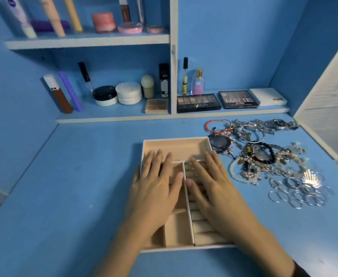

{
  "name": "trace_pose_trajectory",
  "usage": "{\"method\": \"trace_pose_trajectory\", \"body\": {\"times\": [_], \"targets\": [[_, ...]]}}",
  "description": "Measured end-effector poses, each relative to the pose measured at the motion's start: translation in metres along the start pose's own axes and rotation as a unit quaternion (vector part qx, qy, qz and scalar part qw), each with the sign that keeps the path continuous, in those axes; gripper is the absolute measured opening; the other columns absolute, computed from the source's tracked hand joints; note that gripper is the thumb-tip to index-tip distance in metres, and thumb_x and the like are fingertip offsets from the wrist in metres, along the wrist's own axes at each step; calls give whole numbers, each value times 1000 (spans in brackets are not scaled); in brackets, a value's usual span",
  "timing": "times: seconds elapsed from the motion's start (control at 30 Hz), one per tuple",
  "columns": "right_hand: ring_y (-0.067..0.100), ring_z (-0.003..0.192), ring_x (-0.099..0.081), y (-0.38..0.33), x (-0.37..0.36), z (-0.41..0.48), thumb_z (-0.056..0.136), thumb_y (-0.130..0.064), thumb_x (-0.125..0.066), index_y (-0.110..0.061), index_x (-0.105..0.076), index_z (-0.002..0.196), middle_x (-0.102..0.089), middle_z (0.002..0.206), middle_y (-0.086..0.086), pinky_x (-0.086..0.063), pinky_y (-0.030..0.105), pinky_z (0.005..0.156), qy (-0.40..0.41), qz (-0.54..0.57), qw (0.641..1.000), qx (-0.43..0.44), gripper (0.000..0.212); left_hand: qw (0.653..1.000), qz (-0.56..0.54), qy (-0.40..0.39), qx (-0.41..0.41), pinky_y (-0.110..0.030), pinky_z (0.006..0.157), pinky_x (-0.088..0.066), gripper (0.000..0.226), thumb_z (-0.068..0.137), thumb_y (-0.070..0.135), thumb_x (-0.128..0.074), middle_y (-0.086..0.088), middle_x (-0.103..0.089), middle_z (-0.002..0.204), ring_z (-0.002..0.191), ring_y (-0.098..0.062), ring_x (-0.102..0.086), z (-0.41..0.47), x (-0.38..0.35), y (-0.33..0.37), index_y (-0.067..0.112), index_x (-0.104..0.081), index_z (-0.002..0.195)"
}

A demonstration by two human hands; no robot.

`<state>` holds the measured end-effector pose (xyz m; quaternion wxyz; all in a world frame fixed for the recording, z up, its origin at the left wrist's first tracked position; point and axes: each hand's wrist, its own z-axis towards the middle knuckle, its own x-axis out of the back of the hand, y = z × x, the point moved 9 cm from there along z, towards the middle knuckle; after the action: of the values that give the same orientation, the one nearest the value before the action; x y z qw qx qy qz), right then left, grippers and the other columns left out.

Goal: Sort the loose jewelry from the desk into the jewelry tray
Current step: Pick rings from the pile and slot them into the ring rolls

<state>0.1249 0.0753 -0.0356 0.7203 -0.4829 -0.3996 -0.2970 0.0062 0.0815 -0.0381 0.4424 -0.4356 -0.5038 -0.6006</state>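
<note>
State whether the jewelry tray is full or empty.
Empty where visible: the jewelry tray has bare compartments; the loose jewelry lies beside it on the desk. The left hand and right hand hide parts.

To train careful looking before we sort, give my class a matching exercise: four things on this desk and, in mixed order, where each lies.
Things:
1 jewelry tray
2 silver rings
3 wristwatch
4 red bracelet

Places:
A back of the jewelry pile, right side
B below the left hand and right hand
C front of the jewelry pile
D back of the jewelry pile, left side

Pairs: 1-B, 2-C, 3-A, 4-D
</note>
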Motion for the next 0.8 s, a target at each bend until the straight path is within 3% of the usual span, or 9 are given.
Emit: {"method": "trace_pose_trajectory", "body": {"times": [0.17, 0.37, 0.43, 0.47, 0.53, 0.6, 0.7, 0.8], "targets": [[15, 144, 9, -5, 3, 0, 93, -50, -29, -23, -25, 146, -6, 157, 8, 7, 17, 107, 10, 12, 1000, 5, 59, 1000, 0, -9, 9, -36, 118, -7, 63, 92, 57, -11, 5, -6, 157, 144, -13, 2, -1, -2, -1, 26, -11, 147], [15, 145, 5, -3, 6, -2, 95, -40, -41, -21, -28, 145, -10, 157, 8, 4, 17, 107, 4, 35, 999, 11, 55, 997, 6, -75, 27, -43, 115, 2, 56, 96, 46, -19, 3, 1, 157, 144, -16, 6, 0, -3, 1, 26, -5, 147], [16, 143, -13, 1, 16, -5, 94, -35, -47, -19, -38, 140, -28, 152, 8, -7, 19, 112, 8, 89, 996, 24, 50, 996, -5, -89, 21, -43, 117, 1, 53, 98, 41, -21, 1, -2, 157, 144, -17, 3, 1, 3, 10, 26, -11, 147], [14, 136, -30, 5, 25, -8, 93, -33, -49, -18, -45, 136, -42, 144, 7, -19, 19, 111, 19, 117, 993, 30, 45, 996, -10, -88, 10, -43, 117, -1, 51, 98, 39, -22, 1, -5, 157, 144, -16, 1, 2, 7, 18, 26, -14, 147], [5, 105, -54, 21, 53, -16, 89, -28, -50, -18, -59, 121, -63, 116, 1, -40, 15, 92, 74, 153, 985, 33, 35, 997, -25, -59, -37, -40, 117, -5, 47, 98, 36, -26, 1, -15, 156, 143, -14, -6, 4, 20, 46, 26, -26, 143], [1, 81, -56, 47, 84, -27, 85, -22, -51, -18, -67, 107, -68, 94, -5, -43, 14, 74, 145, 156, 977, 8, 27, 991, -71, -23, -107, -32, 114, -13, 40, 97, 32, -35, 1, -36, 146, 137, -14, -23, 6, 32, 81, 23, -42, 135], [4, 75, -54, 93, 121, -42, 83, -12, -54, -18, -70, 92, -67, 82, -5, -39, 18, 66, 211, 95, 972, -51, 19, 976, -124, -33, -178, -27, 104, -25, 31, 95, 28, -43, 3, -51, 129, 122, -16, -38, 14, 29, 131, 22, -54, 123], [18, 78, -51, 133, 140, -50, 83, -11, -60, -19, -70, 87, -62, 76, 0, -29, 26, 65, 186, -6, 976, -109, 14, 967, -121, -56, -217, -27, 99, -26, 27, 95, 25, -44, 2, -58, 116, 111, -17, -46, 26, 12, 167, 22, -61, 115]]}}
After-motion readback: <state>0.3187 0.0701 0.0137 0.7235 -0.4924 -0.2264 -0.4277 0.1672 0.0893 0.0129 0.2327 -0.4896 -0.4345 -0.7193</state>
